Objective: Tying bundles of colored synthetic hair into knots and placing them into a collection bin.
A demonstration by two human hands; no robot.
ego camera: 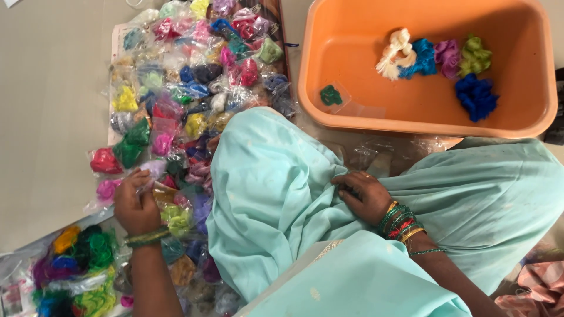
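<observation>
My left hand (136, 202) reaches into a heap of small clear packets of coloured thread (188, 88) on the floor, with its fingers closed on one clear packet (151, 179). My right hand (365, 194) rests on the pale green cloth (276, 188) over my lap, fingers curled against a fold; whether it holds anything I cannot tell. Green and red bangles (400, 220) sit on the right wrist.
An orange plastic tub (543, 76) stands ahead at the right with loose thread bundles in cream, blue, purple, green and dark blue, plus a green packet (331, 95). Empty clear wrappers (376, 154) lie below it. More bright thread bundles (76, 264) lie at lower left.
</observation>
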